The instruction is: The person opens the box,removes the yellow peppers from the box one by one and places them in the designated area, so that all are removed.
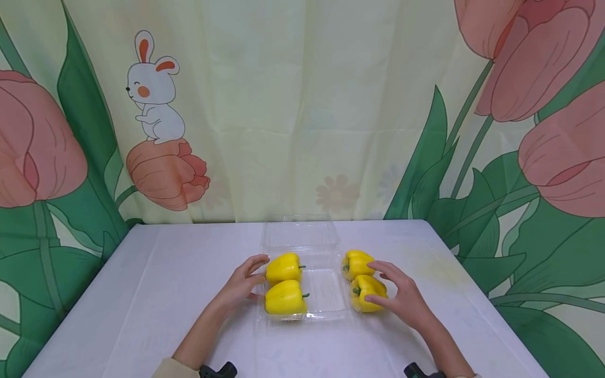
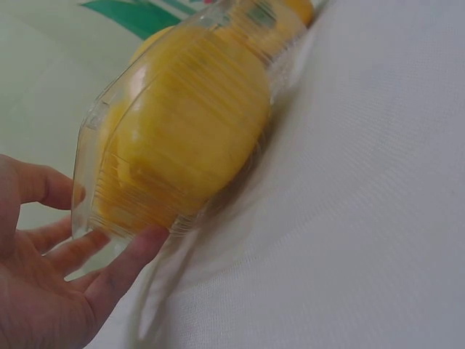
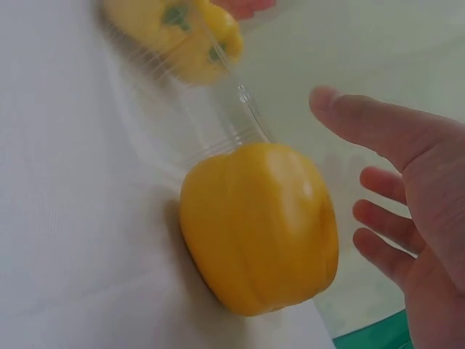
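A clear plastic clamshell box (image 1: 326, 294) lies with its lid (image 1: 300, 236) folded back. In its left half sit two yellow bell peppers, the nearer pepper (image 1: 285, 299) and the farther pepper (image 1: 283, 269), their green stems pointing right. My left hand (image 1: 242, 281) rests its spread fingertips at the box's left side; the left wrist view has the thumb low against the ribbed wall. Two more yellow peppers, one nearer (image 1: 368, 294) and one farther (image 1: 355, 262), stand right of the box. My right hand (image 1: 399, 291) hovers beside them with fingers spread; in the right wrist view a gap separates it from the closest pepper (image 3: 258, 229).
A white cloth (image 1: 156, 299) covers the table. Behind the far table edge hangs a curtain (image 1: 350, 105) printed with tulips and a rabbit. Dark wrist straps (image 1: 218, 370) show at the bottom of the head view.
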### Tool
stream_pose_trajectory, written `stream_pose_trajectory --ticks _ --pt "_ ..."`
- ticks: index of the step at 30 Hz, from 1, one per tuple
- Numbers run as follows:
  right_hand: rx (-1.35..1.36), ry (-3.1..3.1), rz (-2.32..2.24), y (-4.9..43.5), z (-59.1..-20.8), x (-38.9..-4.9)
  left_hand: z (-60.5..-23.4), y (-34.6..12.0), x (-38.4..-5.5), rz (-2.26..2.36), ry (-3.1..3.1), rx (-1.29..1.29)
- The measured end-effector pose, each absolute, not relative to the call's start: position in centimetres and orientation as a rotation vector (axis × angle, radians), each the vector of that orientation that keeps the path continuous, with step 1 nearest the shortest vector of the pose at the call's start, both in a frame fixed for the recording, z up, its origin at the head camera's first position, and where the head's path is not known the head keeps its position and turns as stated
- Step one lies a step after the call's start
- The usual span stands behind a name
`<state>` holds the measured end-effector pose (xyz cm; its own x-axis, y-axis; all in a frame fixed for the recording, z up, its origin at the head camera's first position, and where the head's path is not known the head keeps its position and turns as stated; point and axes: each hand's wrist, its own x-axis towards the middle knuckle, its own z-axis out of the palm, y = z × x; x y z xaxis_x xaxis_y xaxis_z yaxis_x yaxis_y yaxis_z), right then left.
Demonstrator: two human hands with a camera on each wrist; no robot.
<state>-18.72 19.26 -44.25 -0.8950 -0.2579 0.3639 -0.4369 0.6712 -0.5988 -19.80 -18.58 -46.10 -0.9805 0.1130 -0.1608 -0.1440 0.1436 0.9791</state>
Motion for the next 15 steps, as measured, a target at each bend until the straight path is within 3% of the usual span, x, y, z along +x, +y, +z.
stream_pose_trajectory --ticks 15 --pt "0.602 -2.646 1.100 18.44 -43.67 -18.74 -45.92 -18.51 -19.60 1.948 2.217 -0.015"
